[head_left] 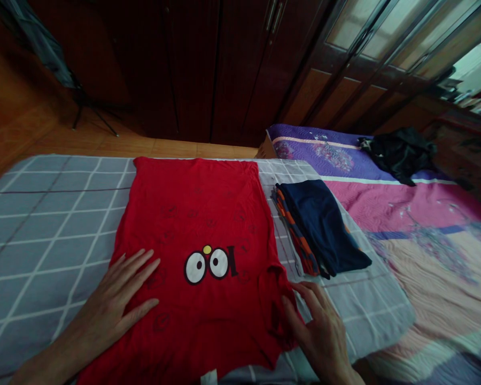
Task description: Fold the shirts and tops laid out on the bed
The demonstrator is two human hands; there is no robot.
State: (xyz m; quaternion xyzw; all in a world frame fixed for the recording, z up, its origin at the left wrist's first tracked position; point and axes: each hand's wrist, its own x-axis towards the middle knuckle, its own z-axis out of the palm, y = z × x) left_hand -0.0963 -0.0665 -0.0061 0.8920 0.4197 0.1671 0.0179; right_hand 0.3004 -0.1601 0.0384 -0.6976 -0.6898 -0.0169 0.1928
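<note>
A red T-shirt (192,208) lies spread out on a grey checked sheet, its neck end with a white label toward me. Printed cartoon eyes, a yellow dot and a dark letter show on its front. My left hand (120,299) rests flat on the shirt's left side, fingers stretched out. At the right edge, my right hand (320,326) has its thumb and fingers closed on the bunched sleeve (278,299). The tips of some right fingers are hidden.
Right of the shirt sits a stack of folded clothes (320,224), dark blue on top with orange below. A colourful quilt (385,208) bears a black garment (401,152). Dark wardrobes (232,69) stand behind; a tripod stand (84,101) is at far left.
</note>
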